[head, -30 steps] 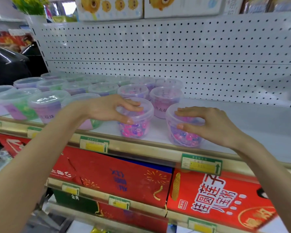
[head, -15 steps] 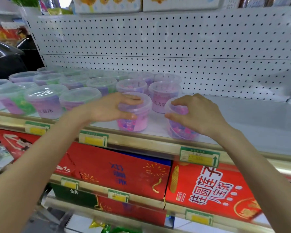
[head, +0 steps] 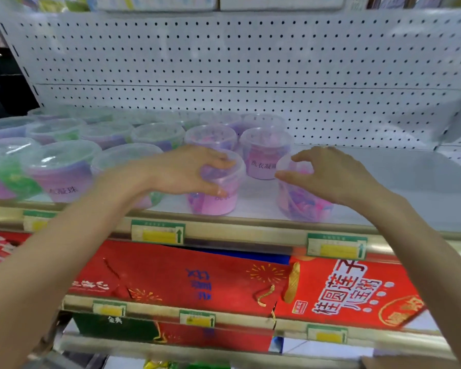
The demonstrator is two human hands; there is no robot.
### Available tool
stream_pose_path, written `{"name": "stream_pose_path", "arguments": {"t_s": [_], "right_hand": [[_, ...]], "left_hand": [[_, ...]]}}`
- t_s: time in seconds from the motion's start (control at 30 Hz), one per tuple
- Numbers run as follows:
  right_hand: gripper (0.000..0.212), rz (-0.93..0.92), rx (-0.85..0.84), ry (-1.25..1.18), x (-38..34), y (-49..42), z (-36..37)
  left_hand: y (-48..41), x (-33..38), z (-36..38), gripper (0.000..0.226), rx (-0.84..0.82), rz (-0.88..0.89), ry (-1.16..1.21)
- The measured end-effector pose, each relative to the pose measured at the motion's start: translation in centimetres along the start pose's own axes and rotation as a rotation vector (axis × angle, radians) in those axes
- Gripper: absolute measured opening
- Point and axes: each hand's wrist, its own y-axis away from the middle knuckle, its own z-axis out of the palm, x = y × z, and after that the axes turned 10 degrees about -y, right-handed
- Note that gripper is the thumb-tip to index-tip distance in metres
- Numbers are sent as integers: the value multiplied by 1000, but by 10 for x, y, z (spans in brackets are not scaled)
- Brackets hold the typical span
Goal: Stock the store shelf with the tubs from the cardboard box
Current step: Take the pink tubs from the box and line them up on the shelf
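At the front edge of the shelf [head: 410, 187], around the middle of the frame, the left hand [head: 181, 169] grasps the pink tub [head: 218, 203], fingers draped over its lid and thumb pressed to its front wall, as it was half a second ago. The right hand [head: 330, 177] is what has changed: a moment back it was wrapped round the mixed-colour tub [head: 304, 206] just right of centre, and now its fingers have lifted and spread, arched over the lid and released, though the thumb sits near the rim and I can't say whether it touches. Both tubs stand upright on the shelf, side by side with a gap between them, in front of a labelled purple tub [head: 264, 155]. To me, the right-hand tub looks placed and let go, and the pink one about to follow. The cardboard box isn't in view.
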Motion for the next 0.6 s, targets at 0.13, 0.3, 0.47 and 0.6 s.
{"name": "stream_pose_path", "arguments": {"t_s": [0.13,0.3,0.47,0.6], "right_hand": [[52,-41,-176,8,-15,-2,-9],[43,-24,-369,-212,-29,-6,-23],[66,21,-233,72,-41,-11,-8],[51,-16,-252,26,-42,-9,-2]], "left_hand": [[10,-22,-12,59,-96,84,-9],[17,-35,-13,60,-85,128,-56],[22,-34,-2,69,44,60,-64],[22,-40,6,61,73,102,-39]]}}
